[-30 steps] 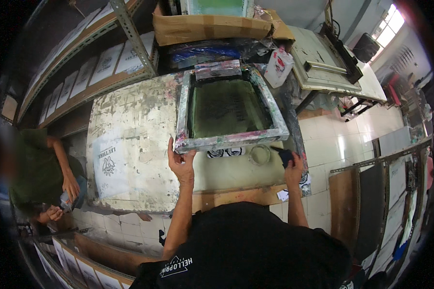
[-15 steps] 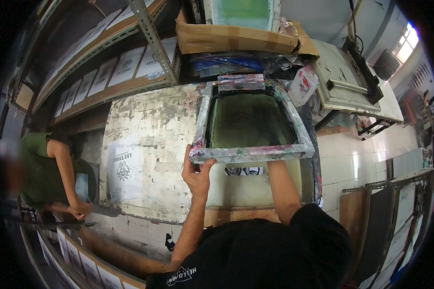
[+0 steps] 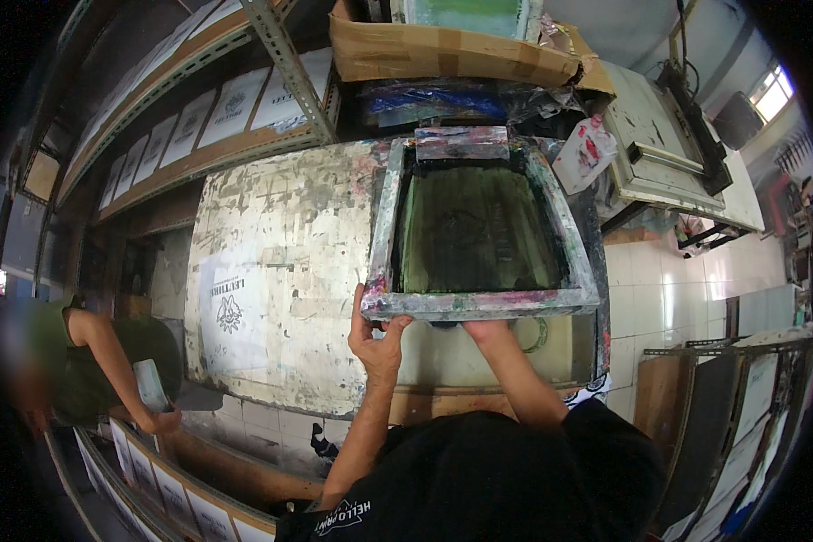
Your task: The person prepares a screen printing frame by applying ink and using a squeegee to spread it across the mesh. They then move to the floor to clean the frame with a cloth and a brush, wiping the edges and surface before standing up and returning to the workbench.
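A screen printing frame (image 3: 479, 308), its paint-stained rim around a dark green mesh (image 3: 479, 230), is tilted over the table in front of me. My left hand (image 3: 377, 347) grips its near left corner, thumb below the near bar and fingers along the left side. Under the near bar reaches my right hand (image 3: 483, 331); its fingers are hidden by the frame. On the pale board (image 3: 443, 357) beneath, a greenish curved mark shows just right of my right wrist. A printed white sheet (image 3: 235, 312) lies on the tabletop to the left.
The stained table (image 3: 307, 226) extends to the left. Beyond it stand a cardboard box (image 3: 452, 61) and a rack (image 3: 181, 126) with printed sheets. A white jug (image 3: 583, 158) sits right of the frame. At left, another person (image 3: 108, 361) holds a pale flat object. More racks (image 3: 714, 425) stand at right.
My right hand has moved left and deeper beneath the frame. The black-and-white printed piece seen on the board is no longer visible there. My left hand still grips the corner.
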Demonstrator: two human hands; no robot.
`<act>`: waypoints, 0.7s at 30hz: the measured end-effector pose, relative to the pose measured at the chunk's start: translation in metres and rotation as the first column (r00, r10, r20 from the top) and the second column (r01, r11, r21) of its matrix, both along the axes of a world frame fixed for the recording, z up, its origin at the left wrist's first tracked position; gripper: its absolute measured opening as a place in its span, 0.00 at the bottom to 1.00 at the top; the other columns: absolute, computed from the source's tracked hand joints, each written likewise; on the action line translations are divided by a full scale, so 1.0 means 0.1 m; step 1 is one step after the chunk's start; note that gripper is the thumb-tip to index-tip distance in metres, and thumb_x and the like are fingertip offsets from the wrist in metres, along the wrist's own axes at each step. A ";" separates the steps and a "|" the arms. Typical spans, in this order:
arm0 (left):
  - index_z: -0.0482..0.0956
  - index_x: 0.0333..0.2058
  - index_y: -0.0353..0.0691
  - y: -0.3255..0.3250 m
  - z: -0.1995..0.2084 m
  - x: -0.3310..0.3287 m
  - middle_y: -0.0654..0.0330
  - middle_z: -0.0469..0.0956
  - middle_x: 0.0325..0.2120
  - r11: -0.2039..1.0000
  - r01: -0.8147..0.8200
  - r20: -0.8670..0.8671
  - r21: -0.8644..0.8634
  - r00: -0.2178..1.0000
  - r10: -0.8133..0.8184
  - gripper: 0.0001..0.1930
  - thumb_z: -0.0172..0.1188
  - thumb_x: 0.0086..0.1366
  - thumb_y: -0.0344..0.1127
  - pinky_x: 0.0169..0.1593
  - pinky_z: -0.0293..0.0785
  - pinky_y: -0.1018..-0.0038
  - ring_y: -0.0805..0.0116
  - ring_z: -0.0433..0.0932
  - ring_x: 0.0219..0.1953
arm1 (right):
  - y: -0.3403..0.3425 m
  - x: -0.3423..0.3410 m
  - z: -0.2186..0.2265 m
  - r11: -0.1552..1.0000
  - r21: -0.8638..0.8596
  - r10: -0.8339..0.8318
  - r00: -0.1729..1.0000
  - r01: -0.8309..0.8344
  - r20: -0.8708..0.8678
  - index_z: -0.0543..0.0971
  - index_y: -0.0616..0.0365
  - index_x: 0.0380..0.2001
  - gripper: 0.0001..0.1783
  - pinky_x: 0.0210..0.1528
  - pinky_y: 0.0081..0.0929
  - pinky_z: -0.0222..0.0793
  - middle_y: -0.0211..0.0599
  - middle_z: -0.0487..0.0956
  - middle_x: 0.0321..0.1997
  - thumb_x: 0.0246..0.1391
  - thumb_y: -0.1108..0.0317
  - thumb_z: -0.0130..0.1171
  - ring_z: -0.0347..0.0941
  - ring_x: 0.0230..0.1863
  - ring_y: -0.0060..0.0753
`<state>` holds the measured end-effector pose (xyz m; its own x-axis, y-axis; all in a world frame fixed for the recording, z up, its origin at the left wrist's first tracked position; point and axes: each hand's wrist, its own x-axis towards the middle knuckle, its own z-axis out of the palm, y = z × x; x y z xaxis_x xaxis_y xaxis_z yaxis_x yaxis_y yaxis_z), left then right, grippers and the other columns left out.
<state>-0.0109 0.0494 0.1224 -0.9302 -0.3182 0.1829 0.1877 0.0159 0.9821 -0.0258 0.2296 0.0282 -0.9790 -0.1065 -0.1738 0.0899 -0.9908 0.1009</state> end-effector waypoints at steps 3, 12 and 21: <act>0.63 0.58 0.30 -0.01 0.04 -0.02 0.62 0.77 0.33 0.998 -0.011 -0.002 -0.057 1.000 0.011 0.40 0.72 0.45 0.27 0.31 0.66 0.82 0.78 0.68 0.29 | 0.08 -0.59 -0.16 0.996 0.037 -0.078 0.997 0.078 -0.021 0.76 0.53 0.48 0.22 0.59 0.48 0.63 0.39 0.77 0.49 0.58 0.51 0.44 0.71 0.51 0.46; 0.62 0.59 0.31 -0.07 0.11 -0.01 0.57 0.78 0.37 0.987 0.012 0.052 -0.163 0.999 -0.003 0.40 0.72 0.48 0.30 0.36 0.73 0.80 0.75 0.75 0.32 | 1.19 -0.63 -0.16 0.902 0.235 -0.356 0.932 0.362 -0.069 0.76 0.53 0.47 0.21 0.57 0.45 0.66 0.39 0.78 0.46 0.58 0.55 0.45 0.73 0.47 0.45; 0.64 0.59 0.34 -0.10 -0.41 0.17 0.66 0.77 0.31 0.999 0.016 0.048 0.034 0.999 -0.018 0.40 0.71 0.45 0.23 0.30 0.66 0.84 0.80 0.69 0.26 | 2.22 0.95 0.71 0.109 0.974 -0.736 0.675 0.198 -0.055 0.76 0.59 0.46 0.17 0.39 0.31 0.73 0.38 0.79 0.42 0.53 0.73 0.46 0.77 0.36 0.35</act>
<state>0.0064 0.0391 0.0813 -0.9431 -0.3072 0.1274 0.1402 -0.0200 0.9899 0.0688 0.4518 0.0989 -0.5586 0.8247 -0.0881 -0.2076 -0.2419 -0.9478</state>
